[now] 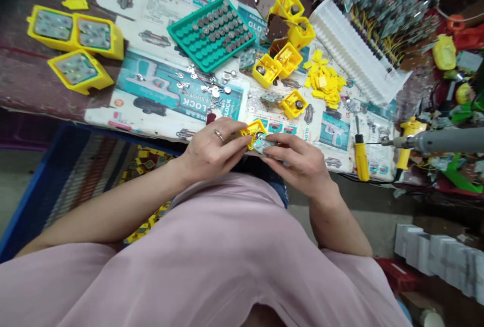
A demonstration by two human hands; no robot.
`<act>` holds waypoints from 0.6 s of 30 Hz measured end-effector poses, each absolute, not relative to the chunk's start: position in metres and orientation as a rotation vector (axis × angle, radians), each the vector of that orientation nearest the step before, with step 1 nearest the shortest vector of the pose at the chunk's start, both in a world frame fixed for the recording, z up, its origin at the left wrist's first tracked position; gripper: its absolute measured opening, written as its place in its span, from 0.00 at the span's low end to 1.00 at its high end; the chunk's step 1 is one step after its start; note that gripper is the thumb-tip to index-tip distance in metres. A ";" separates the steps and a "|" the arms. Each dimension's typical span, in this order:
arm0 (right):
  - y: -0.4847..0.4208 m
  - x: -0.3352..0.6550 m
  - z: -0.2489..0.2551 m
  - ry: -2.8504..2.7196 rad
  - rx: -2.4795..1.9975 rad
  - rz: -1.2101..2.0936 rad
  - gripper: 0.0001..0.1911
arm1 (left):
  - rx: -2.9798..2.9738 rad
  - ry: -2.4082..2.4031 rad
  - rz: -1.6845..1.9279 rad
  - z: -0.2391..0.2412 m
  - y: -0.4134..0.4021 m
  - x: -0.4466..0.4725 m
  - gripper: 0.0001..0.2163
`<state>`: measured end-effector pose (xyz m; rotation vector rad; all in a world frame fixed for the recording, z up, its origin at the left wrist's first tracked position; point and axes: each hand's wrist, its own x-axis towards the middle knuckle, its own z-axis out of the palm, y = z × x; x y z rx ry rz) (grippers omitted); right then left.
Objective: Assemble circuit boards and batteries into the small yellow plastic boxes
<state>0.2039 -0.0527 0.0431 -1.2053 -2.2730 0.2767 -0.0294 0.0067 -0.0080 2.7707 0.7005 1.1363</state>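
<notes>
My left hand point(217, 148) is closed around a small yellow plastic housing point(252, 129) at the table's front edge. Inside the housing a round metal part shows. Pinched in my right hand point(297, 158) is a small grey circuit board point(261, 144), which overlaps the housing's near right side. Whether the board touches the housing I cannot tell. Just beyond my hands, another open yellow housing point(293, 104) stands on the printed cardboard, with a round metal part in it and a grey board beside it.
A green tray point(185, 47) holds rows of button cells. Yellow lids point(324, 80) lie piled near a white rack point(351, 49) with wired boards. A yellow screwdriver point(361, 158) and a grey electric driver point(434, 141) are at right. Board-filled yellow housings point(119, 44) stand left; a blue crate point(41, 180) sits below.
</notes>
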 end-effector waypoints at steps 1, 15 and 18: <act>-0.053 0.204 0.044 -2.260 -1.203 0.253 0.08 | 2.778 0.687 1.155 -0.009 0.008 -0.029 0.09; -0.051 0.200 0.047 -2.131 -1.209 0.293 0.10 | 2.840 0.594 1.173 -0.012 0.015 -0.031 0.09; -0.047 0.195 0.045 -2.045 -1.297 0.304 0.09 | 2.862 0.648 1.033 -0.012 0.015 -0.031 0.07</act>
